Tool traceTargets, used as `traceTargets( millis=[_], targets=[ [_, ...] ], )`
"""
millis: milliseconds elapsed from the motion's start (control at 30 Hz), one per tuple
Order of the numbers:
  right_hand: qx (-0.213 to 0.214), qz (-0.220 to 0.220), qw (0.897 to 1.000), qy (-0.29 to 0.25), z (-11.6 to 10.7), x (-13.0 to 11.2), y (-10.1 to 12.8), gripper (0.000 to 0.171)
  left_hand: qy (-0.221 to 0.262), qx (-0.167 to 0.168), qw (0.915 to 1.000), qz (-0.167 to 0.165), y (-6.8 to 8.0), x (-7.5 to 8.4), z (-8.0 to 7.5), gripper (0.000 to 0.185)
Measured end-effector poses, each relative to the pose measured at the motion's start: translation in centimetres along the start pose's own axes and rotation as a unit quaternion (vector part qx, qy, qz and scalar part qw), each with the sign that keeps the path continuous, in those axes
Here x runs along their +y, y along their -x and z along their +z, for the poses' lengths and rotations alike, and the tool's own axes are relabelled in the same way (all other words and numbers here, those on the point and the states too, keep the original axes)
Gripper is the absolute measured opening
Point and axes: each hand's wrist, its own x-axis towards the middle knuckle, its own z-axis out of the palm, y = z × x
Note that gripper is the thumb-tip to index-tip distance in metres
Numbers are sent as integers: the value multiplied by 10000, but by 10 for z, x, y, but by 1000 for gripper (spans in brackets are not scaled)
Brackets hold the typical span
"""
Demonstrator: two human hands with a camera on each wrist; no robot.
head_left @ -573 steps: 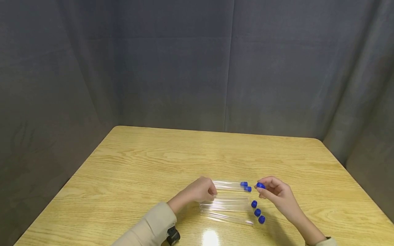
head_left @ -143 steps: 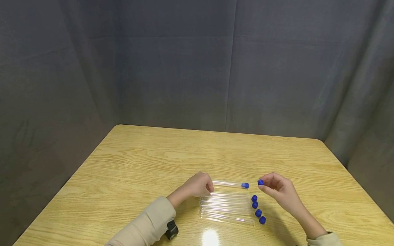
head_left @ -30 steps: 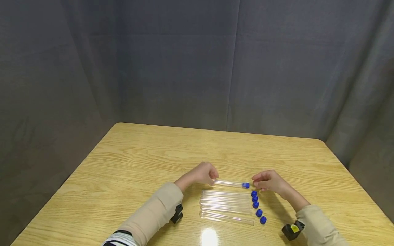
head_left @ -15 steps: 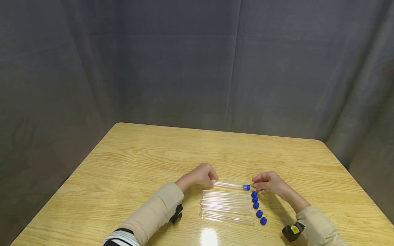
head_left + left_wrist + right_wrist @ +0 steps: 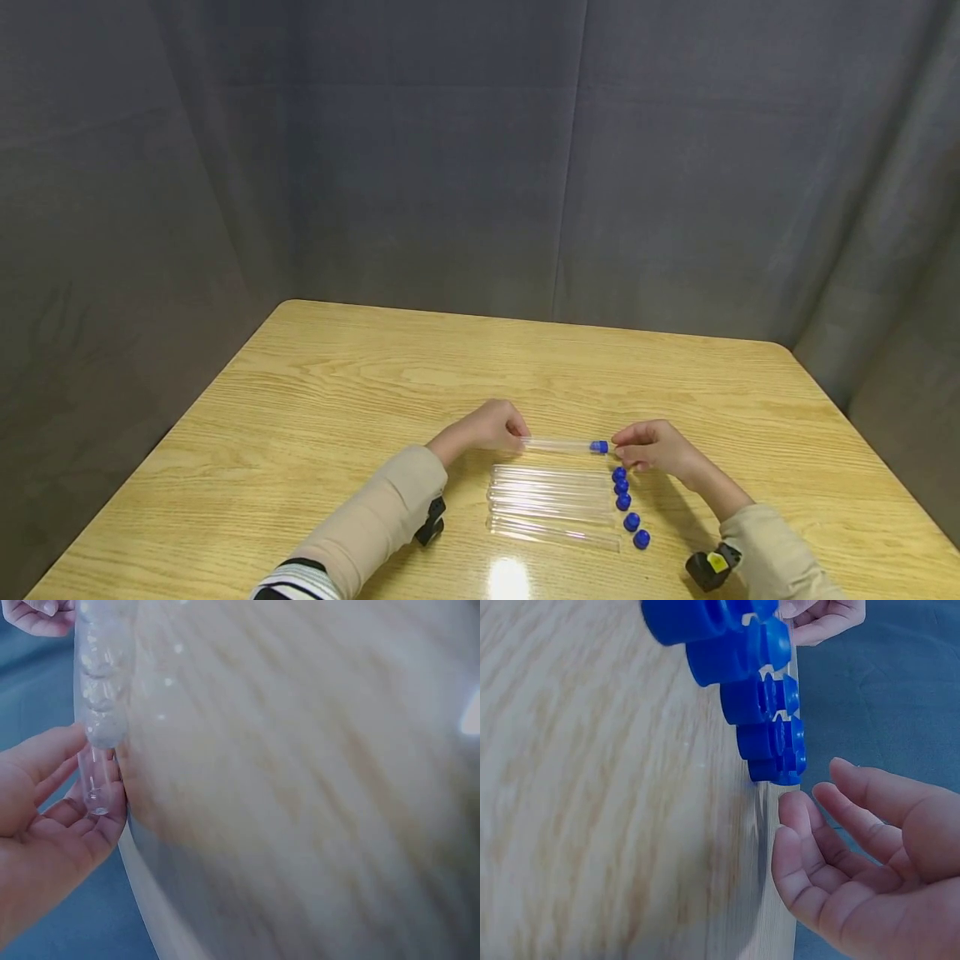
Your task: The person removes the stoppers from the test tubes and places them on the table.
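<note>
My left hand (image 5: 497, 427) pinches the closed end of a clear test tube (image 5: 558, 445); in the left wrist view this tube (image 5: 96, 780) lies between thumb and fingers. At its right end sits a blue cap (image 5: 599, 447). Just right of that cap is my right hand (image 5: 660, 447), its fingers loosely bent; the right wrist view shows the hand (image 5: 870, 862) with nothing in its fingers. Nearer the front, several uncapped test tubes (image 5: 551, 493) lie side by side. A line of several loose blue caps (image 5: 623, 502) runs beside their right ends.
Everything lies on a wood-grain table (image 5: 360, 375). Grey curtains (image 5: 420, 183) hang behind it and at both sides. Black devices sit on both wrists, the right one (image 5: 712, 567) near the table surface.
Since 4.8 s ago, the cap in my right hand has joined the row and another uncapped tube lies with the others. Just now the held capped tube has shifted slightly away from the front.
</note>
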Motion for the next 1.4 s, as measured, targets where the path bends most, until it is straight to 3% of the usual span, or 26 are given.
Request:
traceTargets(
  millis=[167,300,533,667,833,1100,1400],
  targets=[
    [28,3,10000,-46,0,1,0,28,392,-31,9992,101,0,-6,-3,12],
    [39,15,9999,-134,0,1,0,30,906,-102,9958,-34,2,-9,-7,14],
    [80,-39,9997,-208,1,3,0,33,1667,-91,9849,-465,4,-9,-9,18],
    [143,-134,9992,-353,1,3,0,36,2040,-58,9779,-445,3,-13,-9,20],
    [538,-325,9973,-379,0,0,2,40,2500,-56,9676,-352,3,-16,-10,22],
    [1233,-482,9905,-371,-1,-14,12,44,2345,165,9718,-185,9,-7,-20,24],
    [1321,-911,9869,-187,1,-30,27,40,2231,132,9747,4,24,16,-36,24]
  ],
)
